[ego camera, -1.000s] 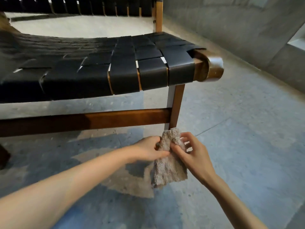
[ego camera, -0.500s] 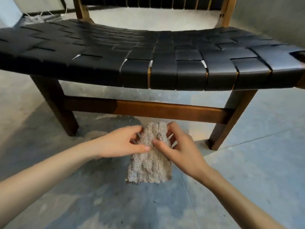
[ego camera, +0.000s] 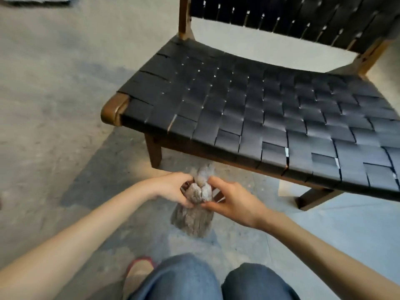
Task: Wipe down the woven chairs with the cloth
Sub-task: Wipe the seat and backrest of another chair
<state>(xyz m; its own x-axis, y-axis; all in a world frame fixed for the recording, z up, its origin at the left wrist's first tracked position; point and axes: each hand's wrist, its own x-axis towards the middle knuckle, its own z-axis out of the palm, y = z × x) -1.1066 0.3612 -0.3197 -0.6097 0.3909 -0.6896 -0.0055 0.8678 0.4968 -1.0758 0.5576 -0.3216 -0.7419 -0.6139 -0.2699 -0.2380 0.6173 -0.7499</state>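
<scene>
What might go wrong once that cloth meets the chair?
The fuzzy cloth, bunched between the left hand and right hand, may snag in the gaps between the seat straps near the front edge. Its loose end hangs down and might carry grit from the floor onto them.

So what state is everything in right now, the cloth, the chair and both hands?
cloth: bunched at the top, held in the air, lower part hanging loose.
left hand: grips the cloth's left side.
right hand: pinches the cloth's right side.
woven chair: standing upright, not touched by cloth or hands.
</scene>
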